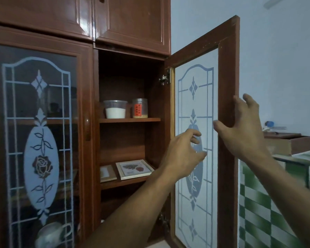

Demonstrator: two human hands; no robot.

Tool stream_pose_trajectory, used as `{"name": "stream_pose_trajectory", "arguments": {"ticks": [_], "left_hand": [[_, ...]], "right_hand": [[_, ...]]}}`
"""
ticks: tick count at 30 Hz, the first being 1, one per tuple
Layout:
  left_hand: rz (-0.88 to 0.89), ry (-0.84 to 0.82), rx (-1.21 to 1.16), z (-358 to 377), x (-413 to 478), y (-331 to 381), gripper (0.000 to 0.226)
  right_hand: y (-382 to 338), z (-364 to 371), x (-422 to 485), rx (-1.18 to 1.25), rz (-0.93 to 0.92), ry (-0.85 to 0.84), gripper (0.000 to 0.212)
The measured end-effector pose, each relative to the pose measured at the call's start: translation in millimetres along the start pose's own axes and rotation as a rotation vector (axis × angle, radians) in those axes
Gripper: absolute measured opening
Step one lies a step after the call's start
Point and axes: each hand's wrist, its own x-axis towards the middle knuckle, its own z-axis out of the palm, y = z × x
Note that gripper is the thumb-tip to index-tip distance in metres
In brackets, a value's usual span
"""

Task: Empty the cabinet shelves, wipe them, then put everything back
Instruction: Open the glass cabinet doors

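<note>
The brown cabinet's right glass door (227,68) stands swung open. My right hand (242,129) holds its free edge, thumb on the inner face and fingers around the outer side. My left hand (184,154) hovers in front of the door glass beside the opening, fingers loosely curled, holding nothing. On the upper shelf (129,120) stand a clear tub of white powder (115,109) and a jar with a red label (140,108). The lower shelf (123,182) carries a white picture frame (134,169) and a smaller brown frame (107,173), both lying flat.
The left glass door (41,140) with an etched rose is closed; a white cup (52,233) shows behind its bottom. Closed upper cupboards (129,20) sit above. To the right, a wooden box (290,144) rests on a ledge over green-and-white tiles (258,212).
</note>
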Motion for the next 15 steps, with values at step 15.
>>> {"name": "stream_pose_trajectory", "arguments": {"ticks": [15], "left_hand": [[-0.073, 0.476, 0.195, -145.0, -32.4, -56.9, 0.02]], "right_hand": [[-70.7, 139.0, -37.4, 0.363, -0.17, -0.41, 0.066]]}}
